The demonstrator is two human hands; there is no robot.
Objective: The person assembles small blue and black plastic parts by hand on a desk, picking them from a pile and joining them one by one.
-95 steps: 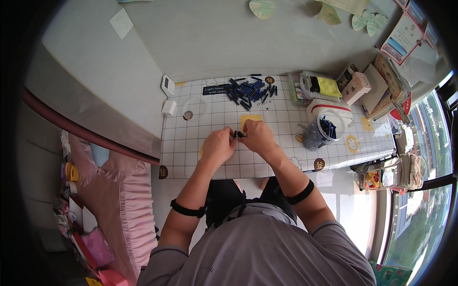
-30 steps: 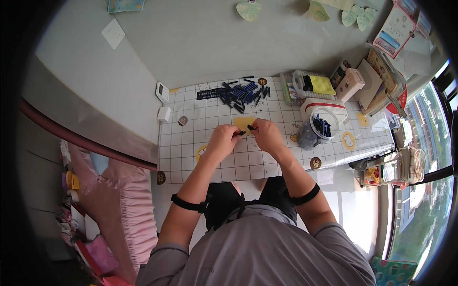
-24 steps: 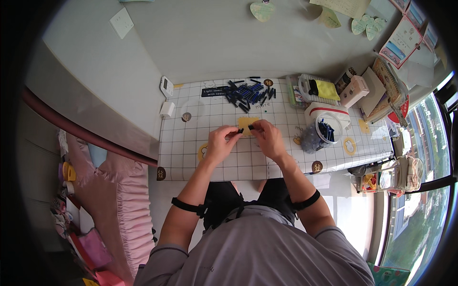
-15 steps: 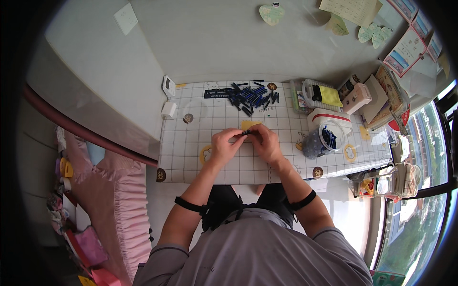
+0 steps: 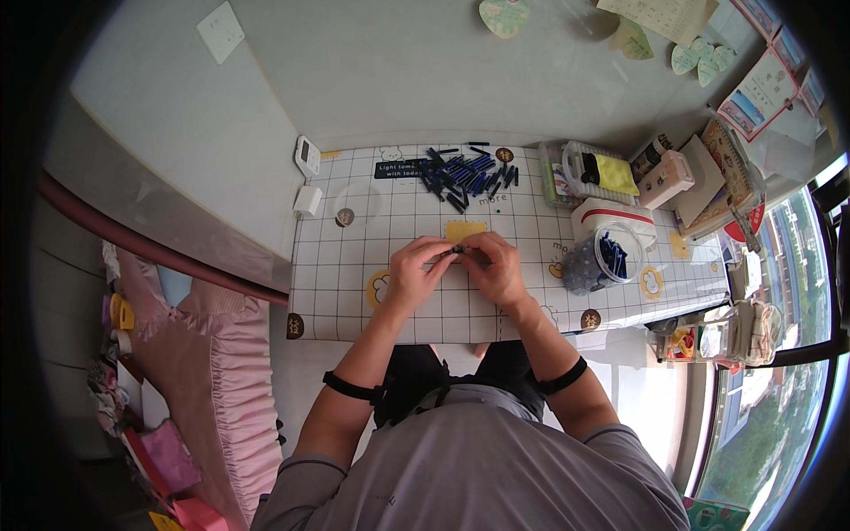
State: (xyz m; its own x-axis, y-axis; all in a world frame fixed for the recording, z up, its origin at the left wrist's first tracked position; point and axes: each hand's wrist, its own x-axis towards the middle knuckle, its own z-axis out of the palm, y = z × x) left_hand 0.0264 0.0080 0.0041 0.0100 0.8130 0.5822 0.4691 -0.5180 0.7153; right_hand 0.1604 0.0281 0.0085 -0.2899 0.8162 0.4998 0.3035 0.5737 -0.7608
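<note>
Over the near middle of the table, my left hand [image 5: 413,273] and my right hand [image 5: 498,270] meet fingertip to fingertip. Both are closed in a pinch on one small dark tube [image 5: 457,250], most of it covered by the fingers. Beyond them lies a loose pile of short black and dark-blue tubes [image 5: 464,179], which look like pen ink cartridges. To the right of my right hand is a clear round tub [image 5: 583,271], tilted, with several similar blue tubes inside. A yellow printed patch [image 5: 466,230] shows just past my fingertips.
A white checked tablecloth [image 5: 332,265] covers the table. At the back right are a clear plastic box [image 5: 575,190] with a yellow cloth [image 5: 611,174], a white pouch with a red strip [image 5: 611,212] and a pink box [image 5: 666,180]. A white timer [image 5: 307,157] stands at the left wall.
The view has shifted slightly. My hands stay together at the same spot, still pinching the small dark tube; the pile and the tub look unchanged.
</note>
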